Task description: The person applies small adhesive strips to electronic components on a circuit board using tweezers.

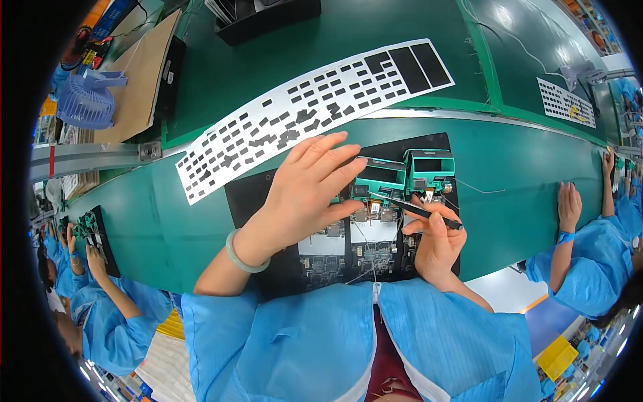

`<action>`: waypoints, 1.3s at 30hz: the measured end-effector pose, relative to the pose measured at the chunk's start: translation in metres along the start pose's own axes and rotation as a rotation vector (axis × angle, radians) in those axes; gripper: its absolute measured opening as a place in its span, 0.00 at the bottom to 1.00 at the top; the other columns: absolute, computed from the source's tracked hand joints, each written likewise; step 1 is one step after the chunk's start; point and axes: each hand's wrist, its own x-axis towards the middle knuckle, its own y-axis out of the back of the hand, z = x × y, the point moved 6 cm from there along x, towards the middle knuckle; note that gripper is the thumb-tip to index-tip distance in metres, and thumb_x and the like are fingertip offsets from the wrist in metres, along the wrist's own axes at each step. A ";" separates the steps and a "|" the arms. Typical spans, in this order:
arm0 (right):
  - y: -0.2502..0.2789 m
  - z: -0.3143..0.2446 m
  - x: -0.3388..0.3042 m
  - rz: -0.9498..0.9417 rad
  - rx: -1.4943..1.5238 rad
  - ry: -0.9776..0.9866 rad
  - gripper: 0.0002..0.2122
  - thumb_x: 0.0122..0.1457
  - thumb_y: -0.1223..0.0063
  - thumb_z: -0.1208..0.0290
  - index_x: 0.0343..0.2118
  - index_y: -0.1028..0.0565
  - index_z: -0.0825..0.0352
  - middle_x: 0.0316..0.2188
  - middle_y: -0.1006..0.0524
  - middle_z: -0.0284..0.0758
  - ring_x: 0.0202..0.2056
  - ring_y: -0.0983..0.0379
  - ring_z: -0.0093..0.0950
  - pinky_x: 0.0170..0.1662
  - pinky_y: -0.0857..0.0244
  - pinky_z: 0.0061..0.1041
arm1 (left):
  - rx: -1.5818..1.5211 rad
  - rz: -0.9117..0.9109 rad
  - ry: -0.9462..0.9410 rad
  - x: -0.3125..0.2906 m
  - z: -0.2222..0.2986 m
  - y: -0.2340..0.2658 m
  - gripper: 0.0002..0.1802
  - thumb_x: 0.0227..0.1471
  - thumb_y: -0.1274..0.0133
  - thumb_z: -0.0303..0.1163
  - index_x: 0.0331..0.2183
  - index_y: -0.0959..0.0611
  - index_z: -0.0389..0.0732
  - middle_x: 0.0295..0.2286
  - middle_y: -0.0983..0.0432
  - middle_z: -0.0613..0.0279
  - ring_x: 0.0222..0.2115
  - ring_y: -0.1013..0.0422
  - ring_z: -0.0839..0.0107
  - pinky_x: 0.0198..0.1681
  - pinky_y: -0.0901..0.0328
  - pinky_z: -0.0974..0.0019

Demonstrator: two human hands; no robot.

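My left hand (298, 191) reaches over a black board (251, 204), fingers stretched out. Its fingertips are beside or touching a green frame-shaped part (383, 185); which one is hard to tell. In my right hand (437, 248) are slim black tweezers (432, 214), pinched between thumb and fingers. Their pointed tip lies at the near edge of that green part. A second green part (410, 175) stands just to its right. Circuit boards (326, 266) with white patches and thin wires lie on the black board nearer to me, partly covered by my hands.
Beyond my hands lies a white sheet (268, 115) with rows of black pads. A black box (268, 20) stands at the far edge, a purple-blue fan (87, 104) at far left. Co-workers in blue sit left and right; one hand (569, 206) rests on the green table (502, 231).
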 end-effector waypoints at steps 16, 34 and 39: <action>0.007 -0.001 0.001 0.030 0.017 0.000 0.08 0.53 0.58 0.76 0.33 0.31 0.75 0.20 0.26 0.44 0.26 0.27 0.30 0.47 0.41 0.33 | 0.234 0.027 -0.158 0.000 0.022 -0.007 0.18 0.31 0.45 0.27 0.32 0.25 0.33 0.38 0.31 0.51 0.44 0.37 0.57 0.45 0.42 0.58; -0.037 -0.042 0.174 -0.255 -0.335 0.244 0.08 0.53 0.56 0.77 0.34 0.30 0.76 0.28 0.27 0.38 0.29 0.28 0.25 0.36 0.36 0.19 | 0.160 0.086 -0.140 0.086 -0.052 -0.015 0.17 0.45 0.53 0.32 0.41 0.28 0.45 0.45 0.39 0.51 0.49 0.45 0.53 0.50 0.48 0.58; -0.048 -0.038 0.182 -0.295 -0.520 0.292 0.08 0.53 0.55 0.78 0.33 0.29 0.76 0.27 0.27 0.37 0.29 0.28 0.24 0.33 0.35 0.17 | 0.348 -0.026 -0.157 0.085 -0.068 -0.037 0.23 0.48 0.58 0.40 0.48 0.35 0.51 0.50 0.47 0.50 0.51 0.51 0.50 0.53 0.54 0.56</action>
